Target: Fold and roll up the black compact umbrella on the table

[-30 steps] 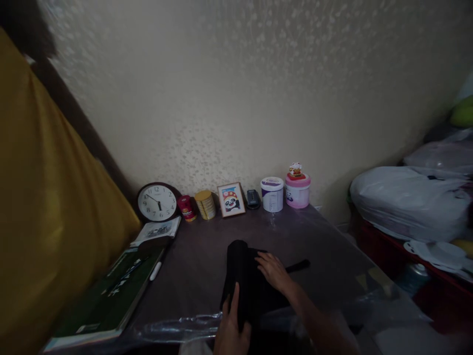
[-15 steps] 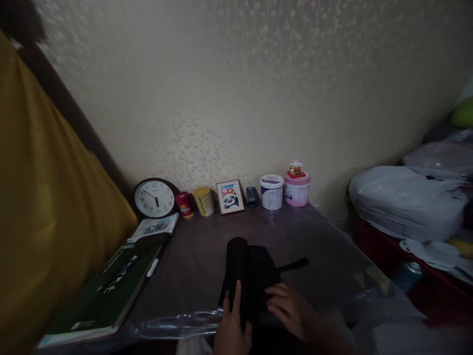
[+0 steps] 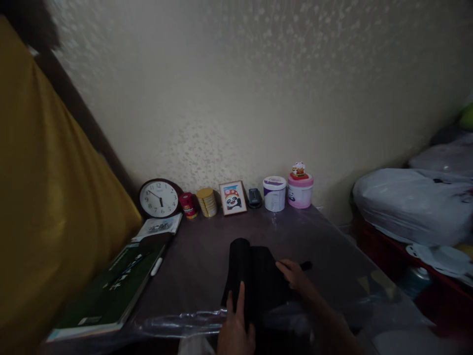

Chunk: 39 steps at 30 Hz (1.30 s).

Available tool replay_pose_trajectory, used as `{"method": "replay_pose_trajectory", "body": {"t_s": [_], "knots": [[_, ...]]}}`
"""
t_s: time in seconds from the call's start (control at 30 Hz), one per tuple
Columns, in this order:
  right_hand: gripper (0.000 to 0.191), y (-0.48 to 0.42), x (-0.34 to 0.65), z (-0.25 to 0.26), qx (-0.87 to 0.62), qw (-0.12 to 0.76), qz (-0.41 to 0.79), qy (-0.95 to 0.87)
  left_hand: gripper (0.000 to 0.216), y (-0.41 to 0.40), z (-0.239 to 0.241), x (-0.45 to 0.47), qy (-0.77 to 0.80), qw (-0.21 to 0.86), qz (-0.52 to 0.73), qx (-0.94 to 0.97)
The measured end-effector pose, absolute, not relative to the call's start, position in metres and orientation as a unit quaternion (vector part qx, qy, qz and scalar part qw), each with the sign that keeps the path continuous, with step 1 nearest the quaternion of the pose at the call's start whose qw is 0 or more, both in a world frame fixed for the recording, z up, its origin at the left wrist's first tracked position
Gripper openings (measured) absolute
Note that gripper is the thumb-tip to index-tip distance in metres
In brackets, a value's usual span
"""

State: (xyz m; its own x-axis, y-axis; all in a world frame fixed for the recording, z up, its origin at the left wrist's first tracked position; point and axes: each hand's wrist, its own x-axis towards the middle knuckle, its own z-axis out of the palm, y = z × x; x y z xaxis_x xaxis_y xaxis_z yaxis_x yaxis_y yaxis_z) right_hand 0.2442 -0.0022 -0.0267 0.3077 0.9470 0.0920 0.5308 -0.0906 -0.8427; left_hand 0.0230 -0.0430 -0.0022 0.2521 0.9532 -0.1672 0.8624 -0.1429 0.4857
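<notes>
A black cloth (image 3: 239, 261), partly rolled up, lies at the front of the table, its flat part (image 3: 266, 276) spread to the right of the roll. My left hand (image 3: 236, 330) holds the near part of the roll, index and middle fingers stretched along it and thumb on the right side. At the right edge of the cloth, my right hand (image 3: 291, 276) is closed on the black strap (image 3: 306, 266), whose end sticks out beyond the fingers. The near end of the cloth is dark and hard to make out.
Along the wall stand a clock (image 3: 158, 198), a red can (image 3: 188, 205), a yellow-lidded container (image 3: 206, 202), a panda picture frame (image 3: 233, 198) and two tubs (image 3: 274, 195). A green book (image 3: 111, 291) lies left beside a yellow curtain (image 3: 70, 212). White bags (image 3: 414, 202) are right.
My right hand has moved up and away along the cloth's right edge and closed on the strap. My left hand stays on the roll. The view has shifted slightly.
</notes>
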Motion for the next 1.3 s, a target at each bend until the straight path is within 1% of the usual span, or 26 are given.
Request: {"method": "replay_pose_trajectory", "body": {"t_s": [0.2,0.4,0.47,0.53,0.63,0.77,0.83,1.0,1.17,1.3], "knots": [[0.039,-0.001,0.232,-0.015,-0.655,0.448,0.348,-0.500,0.079,-0.043,0.002,0.024,0.609,0.245,0.075,0.751],[0.046,0.004,0.206,0.006,-0.560,0.538,0.458,-0.434,0.078,-0.043,0.002,0.023,0.605,0.258,0.072,0.750],[0.046,0.011,0.194,0.011,-0.560,0.560,0.467,-0.394,0.079,-0.043,0.002,0.023,0.607,0.260,0.077,0.747],[0.046,0.022,0.180,0.014,-0.580,0.572,0.446,-0.370,0.080,-0.043,0.003,0.022,0.609,0.266,0.078,0.744],[0.045,0.041,0.158,0.014,-0.622,0.537,0.401,-0.405,0.076,-0.042,0.004,0.022,0.599,0.271,0.072,0.750],[0.045,0.059,0.133,0.010,-0.655,0.469,0.371,-0.462,0.057,-0.041,0.001,0.022,0.601,0.252,0.040,0.758],[0.044,0.061,0.123,0.008,-0.666,0.444,0.360,-0.480,0.052,-0.041,-0.003,0.022,0.605,0.249,0.035,0.755],[0.044,0.058,0.110,0.010,-0.701,0.367,0.303,-0.531,0.055,-0.038,-0.019,0.018,0.608,0.264,0.050,0.747],[0.042,0.057,0.106,0.016,-0.720,0.301,0.260,-0.569,0.062,-0.041,-0.030,0.011,0.602,0.298,0.146,0.726],[0.043,0.058,0.106,0.017,-0.722,0.269,0.253,-0.586,0.067,-0.048,-0.022,0.008,0.592,0.322,0.198,0.712]]}}
